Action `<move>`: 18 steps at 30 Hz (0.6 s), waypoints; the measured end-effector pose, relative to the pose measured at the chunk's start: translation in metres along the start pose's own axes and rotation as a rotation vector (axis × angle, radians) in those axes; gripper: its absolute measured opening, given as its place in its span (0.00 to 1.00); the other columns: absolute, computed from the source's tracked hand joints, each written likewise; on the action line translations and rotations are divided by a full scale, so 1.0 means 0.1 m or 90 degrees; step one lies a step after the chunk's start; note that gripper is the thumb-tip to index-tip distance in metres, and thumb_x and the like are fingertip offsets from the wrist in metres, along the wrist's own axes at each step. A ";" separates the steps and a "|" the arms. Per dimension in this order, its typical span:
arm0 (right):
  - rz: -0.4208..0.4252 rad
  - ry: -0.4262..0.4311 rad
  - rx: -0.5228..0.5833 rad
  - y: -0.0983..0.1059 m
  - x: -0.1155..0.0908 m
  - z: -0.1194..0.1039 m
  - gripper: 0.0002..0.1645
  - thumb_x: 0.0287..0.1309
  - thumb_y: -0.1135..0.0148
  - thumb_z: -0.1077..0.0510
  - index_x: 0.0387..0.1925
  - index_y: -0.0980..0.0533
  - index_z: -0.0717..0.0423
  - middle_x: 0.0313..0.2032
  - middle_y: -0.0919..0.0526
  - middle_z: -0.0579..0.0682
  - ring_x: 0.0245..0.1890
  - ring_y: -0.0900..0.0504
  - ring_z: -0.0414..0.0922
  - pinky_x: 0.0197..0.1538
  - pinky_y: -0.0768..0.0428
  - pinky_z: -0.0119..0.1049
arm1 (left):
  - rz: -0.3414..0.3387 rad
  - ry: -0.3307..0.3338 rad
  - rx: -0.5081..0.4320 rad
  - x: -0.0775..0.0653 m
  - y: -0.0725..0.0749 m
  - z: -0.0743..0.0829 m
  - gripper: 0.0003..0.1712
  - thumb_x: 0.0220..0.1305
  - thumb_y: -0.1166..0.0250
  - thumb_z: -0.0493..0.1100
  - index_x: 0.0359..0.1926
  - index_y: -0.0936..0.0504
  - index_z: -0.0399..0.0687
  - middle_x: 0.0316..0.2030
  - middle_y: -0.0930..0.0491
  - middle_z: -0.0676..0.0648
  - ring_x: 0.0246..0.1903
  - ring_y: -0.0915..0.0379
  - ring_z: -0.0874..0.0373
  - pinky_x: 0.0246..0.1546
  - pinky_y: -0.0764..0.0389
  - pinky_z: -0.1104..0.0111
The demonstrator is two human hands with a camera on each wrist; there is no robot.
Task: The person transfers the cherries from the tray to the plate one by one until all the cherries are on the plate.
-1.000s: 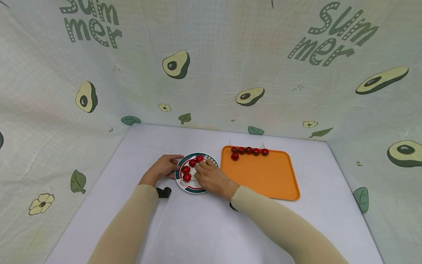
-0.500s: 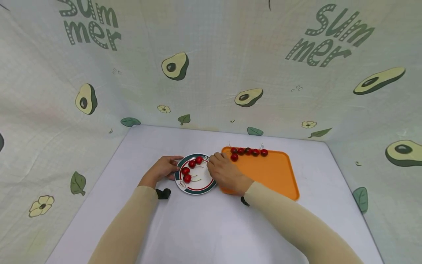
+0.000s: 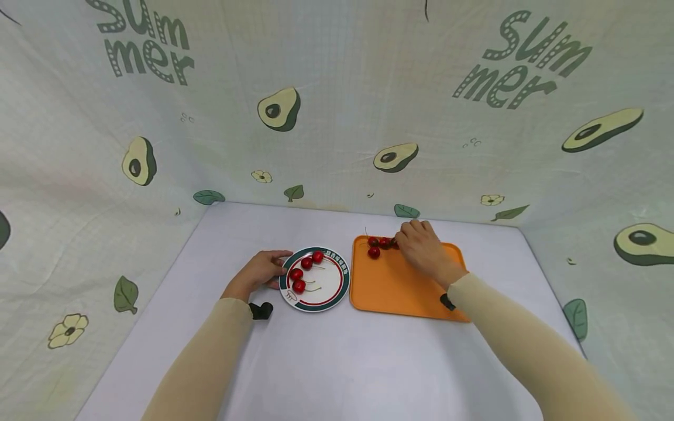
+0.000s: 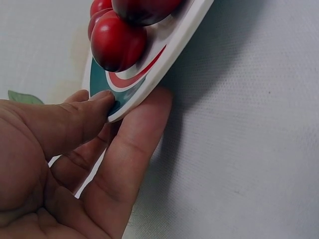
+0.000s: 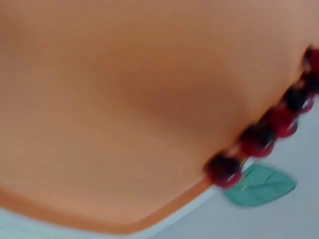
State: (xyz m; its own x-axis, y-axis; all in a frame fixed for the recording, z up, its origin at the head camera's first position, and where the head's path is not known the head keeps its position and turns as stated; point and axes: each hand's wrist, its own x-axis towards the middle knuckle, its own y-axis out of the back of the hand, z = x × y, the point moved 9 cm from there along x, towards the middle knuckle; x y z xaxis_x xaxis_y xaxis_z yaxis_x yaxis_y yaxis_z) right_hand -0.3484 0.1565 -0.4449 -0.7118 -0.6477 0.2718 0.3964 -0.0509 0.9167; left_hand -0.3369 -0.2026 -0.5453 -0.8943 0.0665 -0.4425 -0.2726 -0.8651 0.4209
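A round white plate [image 3: 327, 287] with a green and red rim stands left of the orange tray. My left hand [image 3: 259, 271] pinches its left edge, thumb on top and fingers underneath, as the left wrist view shows. Several red stemmed cherries [image 3: 299, 286] lie on the plate's left and far side; some loom close as cherries [image 4: 117, 41] in the left wrist view. Over the tray's far edge my right hand [image 3: 423, 248] reaches with bent fingers, covering part of the row of dark cherries [image 3: 385, 242]. Those cherries [image 5: 258, 140] rest along the tray's edge, blurred, in the right wrist view.
The orange tray [image 3: 387, 286] lies flat on the white table [image 3: 316, 362], close to the plate's right side. Behind the table hangs a pale cloth [image 3: 337, 117] printed with avocados and leaves.
My right hand has moved off the plate, to the right and away across the tray, to the row of cherries. The left hand stays at the plate's edge.
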 end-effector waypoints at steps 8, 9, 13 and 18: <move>-0.050 -0.028 -0.009 -0.19 -0.21 0.56 0.08 0.68 0.34 0.67 0.47 0.20 0.61 0.45 0.24 0.58 0.47 0.30 0.58 0.55 0.25 0.54 | -0.008 0.001 -0.008 0.00 0.01 -0.01 0.31 0.73 0.38 0.30 0.74 0.25 0.50 0.56 0.26 0.38 0.39 0.22 0.53 0.34 0.11 0.68; -0.051 -0.027 -0.005 -0.21 -0.22 0.59 0.09 0.68 0.34 0.68 0.48 0.20 0.61 0.45 0.24 0.58 0.48 0.30 0.58 0.55 0.25 0.55 | -0.007 0.002 -0.010 -0.01 0.01 -0.01 0.31 0.73 0.38 0.30 0.74 0.25 0.50 0.56 0.26 0.38 0.38 0.22 0.53 0.34 0.11 0.68; -0.056 -0.026 0.012 -0.29 -0.24 0.71 0.13 0.65 0.33 0.71 0.49 0.20 0.58 0.46 0.23 0.59 0.49 0.30 0.59 0.55 0.26 0.56 | -0.005 0.007 -0.010 0.00 0.01 -0.02 0.31 0.74 0.38 0.31 0.74 0.25 0.51 0.56 0.26 0.38 0.39 0.21 0.52 0.35 0.11 0.68; -0.083 -0.031 0.029 -0.41 -0.24 0.78 0.15 0.65 0.32 0.71 0.50 0.17 0.55 0.47 0.22 0.59 0.50 0.29 0.60 0.55 0.26 0.56 | -0.004 0.009 -0.010 0.02 0.01 -0.04 0.31 0.72 0.37 0.30 0.73 0.24 0.51 0.55 0.26 0.39 0.40 0.22 0.52 0.35 0.11 0.67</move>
State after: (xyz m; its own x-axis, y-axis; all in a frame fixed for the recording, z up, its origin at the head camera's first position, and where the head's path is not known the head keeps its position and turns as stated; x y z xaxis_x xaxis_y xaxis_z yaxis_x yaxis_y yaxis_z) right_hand -0.3929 0.2336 -0.4664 -0.7834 -0.5998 0.1630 0.2734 -0.0969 0.9570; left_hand -0.3373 -0.2049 -0.5490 -0.8876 0.0654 -0.4559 -0.2726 -0.8724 0.4057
